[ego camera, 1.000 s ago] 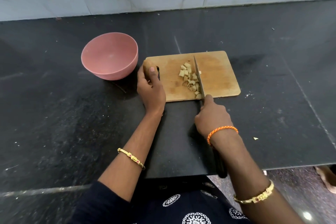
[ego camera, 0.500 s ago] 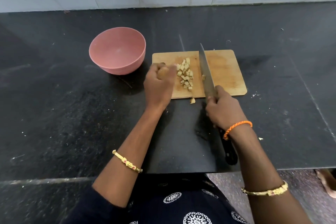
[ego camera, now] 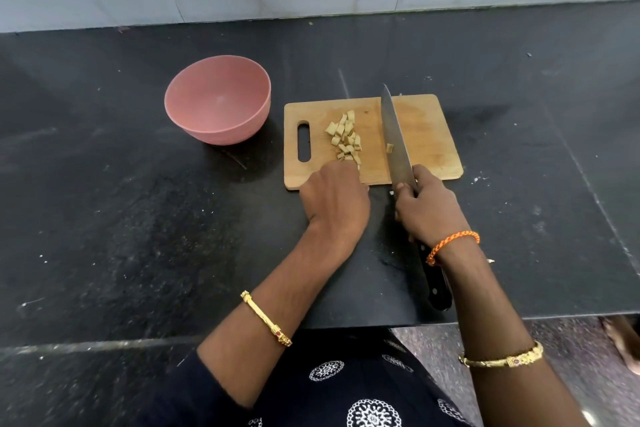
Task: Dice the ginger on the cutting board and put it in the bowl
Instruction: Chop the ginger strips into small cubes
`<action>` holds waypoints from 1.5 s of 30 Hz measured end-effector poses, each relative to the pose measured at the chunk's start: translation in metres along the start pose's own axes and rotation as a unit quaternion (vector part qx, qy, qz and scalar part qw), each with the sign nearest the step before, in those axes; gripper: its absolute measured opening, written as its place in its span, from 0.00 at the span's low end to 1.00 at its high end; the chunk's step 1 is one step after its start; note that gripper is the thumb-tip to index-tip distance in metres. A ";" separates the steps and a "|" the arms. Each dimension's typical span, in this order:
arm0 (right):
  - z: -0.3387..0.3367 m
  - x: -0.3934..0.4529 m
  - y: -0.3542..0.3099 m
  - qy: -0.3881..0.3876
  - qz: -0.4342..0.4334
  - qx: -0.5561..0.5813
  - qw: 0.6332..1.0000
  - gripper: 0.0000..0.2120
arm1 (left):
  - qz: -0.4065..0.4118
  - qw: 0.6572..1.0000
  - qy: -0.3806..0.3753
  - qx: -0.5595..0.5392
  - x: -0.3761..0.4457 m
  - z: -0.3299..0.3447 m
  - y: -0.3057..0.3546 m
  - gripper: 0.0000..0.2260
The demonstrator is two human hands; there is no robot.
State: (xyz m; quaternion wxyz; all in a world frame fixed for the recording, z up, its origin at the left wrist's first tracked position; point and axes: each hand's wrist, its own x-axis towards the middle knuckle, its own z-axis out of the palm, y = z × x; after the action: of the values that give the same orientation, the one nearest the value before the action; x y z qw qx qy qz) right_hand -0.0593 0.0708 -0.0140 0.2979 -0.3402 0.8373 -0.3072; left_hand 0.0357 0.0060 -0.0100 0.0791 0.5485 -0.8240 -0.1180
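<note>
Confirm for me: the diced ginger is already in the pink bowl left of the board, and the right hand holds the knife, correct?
Not quite. The head view shows the pink bowl empty; the diced ginger lies on the cutting board. The right hand does hold the knife.

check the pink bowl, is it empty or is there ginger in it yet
Empty. The pink bowl shows only its bare inside; the diced ginger lies on the cutting board.

1. On our left forearm [ego camera: 277, 291], a slim gold bangle [ego camera: 266, 318] with red-stone ends.
2. At our right wrist, a braided orange thread [ego camera: 452, 246]; toward five o'clock, an ornate gold bangle [ego camera: 502, 359].
3. Dark navy garment [ego camera: 346, 388], white circular motifs.
</note>
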 end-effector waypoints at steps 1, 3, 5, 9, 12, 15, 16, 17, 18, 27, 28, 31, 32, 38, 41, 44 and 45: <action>0.000 0.000 0.001 -0.004 0.000 -0.001 1.000 0.04 | -0.008 1.000 -0.002 -0.001 0.000 -0.001 -0.002 0.11; -0.001 -0.001 0.003 -0.012 -0.002 -0.002 1.000 0.05 | -0.017 1.000 0.000 -0.005 -0.003 -0.002 -0.006 0.12; -0.002 -0.002 0.004 -0.016 -0.001 -0.008 1.000 0.05 | -0.026 1.000 0.011 0.006 -0.009 -0.002 -0.010 0.12; -0.003 -0.003 0.005 -0.019 0.003 -0.012 1.000 0.05 | -0.050 0.998 0.013 0.021 -0.007 0.000 -0.012 0.08; -0.003 -0.004 0.004 -0.026 0.004 -0.014 1.000 0.04 | -0.056 0.998 0.004 0.016 -0.003 -0.002 -0.013 0.06; -0.004 -0.005 0.004 -0.028 -0.005 -0.011 1.000 0.05 | -0.053 0.998 -0.013 -0.023 -0.003 -0.009 -0.018 0.06; -0.005 -0.005 0.003 -0.028 -0.009 -0.010 1.000 0.05 | -0.056 0.997 -0.017 -0.055 -0.002 -0.014 -0.021 0.07; -0.005 -0.005 0.002 -0.028 -0.012 -0.008 1.000 0.05 | -0.060 0.994 -0.017 -0.093 0.002 -0.020 -0.024 0.07; -0.006 -0.005 0.001 -0.027 -0.013 -0.007 1.000 0.05 | -0.068 0.988 -0.013 -0.139 0.008 -0.025 -0.026 0.08; -0.003 -0.001 -0.009 -0.026 -0.003 -0.086 0.996 0.09 | -0.150 0.877 0.027 -0.456 0.062 -0.010 -0.039 0.05; -0.005 0.002 -0.013 -0.023 -0.007 -0.108 0.994 0.10 | -0.160 0.865 0.055 -0.473 0.060 -0.004 -0.040 0.06; -0.009 0.011 -0.026 -0.032 -0.017 -0.169 0.985 0.15 | -0.170 0.832 0.143 -0.507 0.053 0.007 -0.041 0.10; -0.009 0.013 -0.028 -0.039 -0.019 -0.186 0.982 0.16 | -0.173 0.820 0.165 -0.520 0.051 0.009 -0.040 0.11; -0.007 0.008 -0.027 -0.044 -0.042 -0.250 0.966 0.16 | -0.188 0.780 0.206 -0.561 0.051 0.016 -0.043 0.14; -0.004 0.001 -0.022 -0.013 -0.058 -0.183 0.981 0.15 | -0.188 0.785 0.189 -0.560 0.053 0.015 -0.045 0.11; -0.003 -0.001 -0.016 -0.018 -0.067 -0.073 0.995 0.14 | -0.185 0.793 0.129 -0.566 0.058 0.004 -0.045 0.08; -0.004 0.000 -0.014 -0.039 -0.055 -0.010 0.998 0.12 | -0.178 0.796 0.090 -0.571 0.061 -0.001 -0.043 0.08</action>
State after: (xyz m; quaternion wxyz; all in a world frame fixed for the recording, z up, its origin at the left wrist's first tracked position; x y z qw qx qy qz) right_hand -0.0564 0.0635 -0.0015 0.3093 -0.4007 0.8080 -0.3016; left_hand 0.0507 -0.0664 -0.0214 0.4292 0.5489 -0.4837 -0.5297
